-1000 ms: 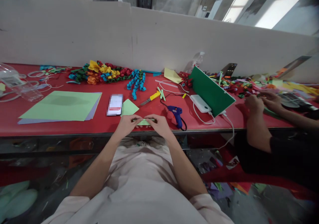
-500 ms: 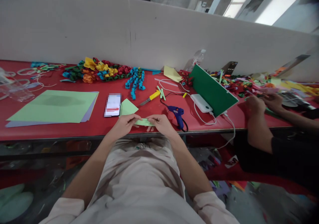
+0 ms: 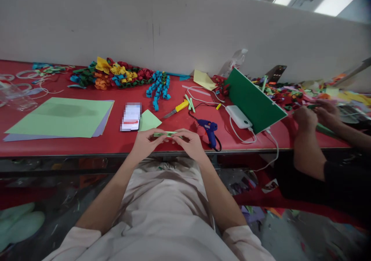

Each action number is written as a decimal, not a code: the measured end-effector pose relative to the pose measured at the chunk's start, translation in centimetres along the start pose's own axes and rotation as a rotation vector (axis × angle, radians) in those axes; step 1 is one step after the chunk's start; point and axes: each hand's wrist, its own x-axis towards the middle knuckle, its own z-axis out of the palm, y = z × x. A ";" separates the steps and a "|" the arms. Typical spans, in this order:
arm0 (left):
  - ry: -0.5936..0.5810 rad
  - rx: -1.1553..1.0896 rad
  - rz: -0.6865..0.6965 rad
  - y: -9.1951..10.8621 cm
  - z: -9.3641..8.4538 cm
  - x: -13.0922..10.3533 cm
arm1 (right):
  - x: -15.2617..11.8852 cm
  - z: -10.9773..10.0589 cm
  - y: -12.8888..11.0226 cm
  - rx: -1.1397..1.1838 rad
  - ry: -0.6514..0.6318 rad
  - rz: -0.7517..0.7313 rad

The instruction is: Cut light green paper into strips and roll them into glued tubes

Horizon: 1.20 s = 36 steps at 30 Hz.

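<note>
A narrow folded strip of light green paper [image 3: 166, 134] is pinched between both of my hands just above the near edge of the red table [image 3: 87, 145]. My left hand [image 3: 146, 142] grips its left end and my right hand [image 3: 189, 141] grips its right end, fingertips almost meeting. A small light green paper square [image 3: 149, 120] lies flat just beyond my left hand, beside a phone [image 3: 131, 116]. A blue glue gun [image 3: 209, 130] rests right of my right hand.
Large green and purple sheets [image 3: 60, 114] lie at left. Colourful folded paper chains [image 3: 127, 79] sit at the back by the white partition. A yellow-handled knife [image 3: 177, 109], power bank [image 3: 238, 116] and green board [image 3: 255, 100] lie to the right. Another person's hands [image 3: 313, 116] work at far right.
My hands have kept hold of the green strip and folded it narrower, lifting it slightly off the table. The view has tilted down a little.
</note>
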 end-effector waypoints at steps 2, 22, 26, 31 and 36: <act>0.022 -0.025 -0.034 -0.1 0.2 -0.1 | 0.0 0.1 0.1 0.021 0.031 0.035; -0.021 -0.080 -0.187 -0.8 0.2 1.1 | 0.6 0.1 0.4 0.060 0.014 0.222; -0.079 -0.080 -0.261 -0.5 -0.1 1.2 | 0.7 -0.1 0.2 0.116 0.026 0.258; -0.202 -0.110 -0.264 0.2 -1.3 1.0 | 0.2 -1.0 -0.5 0.102 -0.062 0.217; -0.237 -0.093 -0.224 0.4 -1.7 0.6 | 0.0 -1.5 -1.4 0.070 -0.183 0.133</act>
